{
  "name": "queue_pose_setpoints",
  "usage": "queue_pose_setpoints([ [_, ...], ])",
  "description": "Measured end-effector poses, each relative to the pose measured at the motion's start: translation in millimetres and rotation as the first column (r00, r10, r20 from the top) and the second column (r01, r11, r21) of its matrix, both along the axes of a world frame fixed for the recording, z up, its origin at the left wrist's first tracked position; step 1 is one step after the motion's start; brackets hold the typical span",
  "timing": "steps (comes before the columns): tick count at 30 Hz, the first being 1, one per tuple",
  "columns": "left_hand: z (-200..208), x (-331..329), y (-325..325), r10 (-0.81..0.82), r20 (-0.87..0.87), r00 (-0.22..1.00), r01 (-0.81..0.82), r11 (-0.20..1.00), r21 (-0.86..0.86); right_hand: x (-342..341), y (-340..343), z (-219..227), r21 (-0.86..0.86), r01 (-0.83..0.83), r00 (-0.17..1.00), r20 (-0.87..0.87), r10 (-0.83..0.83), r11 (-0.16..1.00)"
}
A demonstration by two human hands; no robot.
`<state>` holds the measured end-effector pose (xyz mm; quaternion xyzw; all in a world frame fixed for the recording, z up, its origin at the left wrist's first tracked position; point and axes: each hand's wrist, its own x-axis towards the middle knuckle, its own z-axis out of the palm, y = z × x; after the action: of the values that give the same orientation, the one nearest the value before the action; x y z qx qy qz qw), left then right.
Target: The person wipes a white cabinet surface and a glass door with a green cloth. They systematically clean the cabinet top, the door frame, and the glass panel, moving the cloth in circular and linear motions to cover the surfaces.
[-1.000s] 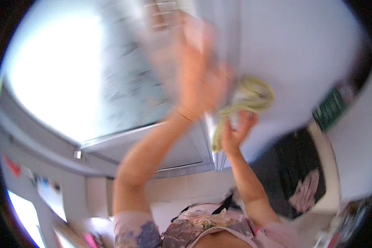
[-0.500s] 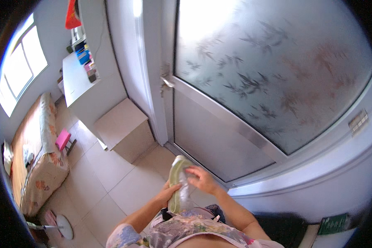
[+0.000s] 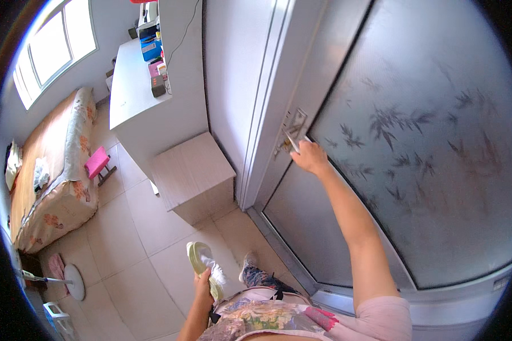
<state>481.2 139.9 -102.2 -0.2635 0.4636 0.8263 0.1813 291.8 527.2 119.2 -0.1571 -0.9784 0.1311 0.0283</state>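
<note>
In the head view, the person's left hand is low, in front of the body, with its grip clenched around the lower part of a pale green and white bundle. The bundle slants up and leftward from the fingers, above the tiled floor; a green band runs along its left side and crumpled white material fills its right. What kind of article it is, I cannot tell.

The right hand reaches up at the end of an outstretched arm, its grip grasping the metal door handle. The handle is on the left edge of a grey door, whose frosted pane carries dark leaf patterns. Just below the bundle and to its right, a light shoe shows on the person's foot.

Left of the doorway, a low wooden box stands against the end of a white counter, on which a blue container and other small articles sit. Farther left are a pink stool and a bed with a flowered cover, beneath a bright window. Near the lower left, a white disc lies beside pink cloth.
</note>
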Motion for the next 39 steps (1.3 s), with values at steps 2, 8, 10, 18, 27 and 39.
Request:
queue_pose_setpoints([
  [2,18.3,-14.9,4.1,0.06,-0.003,0.998,-0.06,0.997,-0.057,-16.6,11.8,-25.3,-0.067,-0.018,0.997,0.075,0.023,0.998],
  [8,18.3,-54.3,21.4,0.081,0.029,0.996,-0.08,0.995,-0.055,-28.7,16.9,-23.0,-0.426,0.107,0.973,0.232,-0.005,0.898],
  [10,24.7,-78.1,34.0,0.038,0.064,0.997,-0.037,0.999,-0.01,-28.8,20.5,-57.9,-0.339,0.039,0.999,-0.007,-0.044,0.94],
  [18,40.0,-193.0,75.2,-0.327,-0.171,0.929,0.311,0.943,-0.118,-33.1,-19.6,-100.8,-0.233,0.022,0.809,-0.567,-0.155,0.972],
  [27,66.8,-305.2,99.7,-0.477,-0.292,0.829,0.482,0.874,-0.059,-27.1,-54.3,-99.2,-0.246,0.115,0.798,-0.554,-0.237,0.962],
  [39,230.8,-442.8,200.6,-0.338,-0.91,0.239,0.009,0.938,-0.346,-18.8,-82.7,-86.5,-0.352,0.109,0.828,-0.485,-0.281,0.93],
])
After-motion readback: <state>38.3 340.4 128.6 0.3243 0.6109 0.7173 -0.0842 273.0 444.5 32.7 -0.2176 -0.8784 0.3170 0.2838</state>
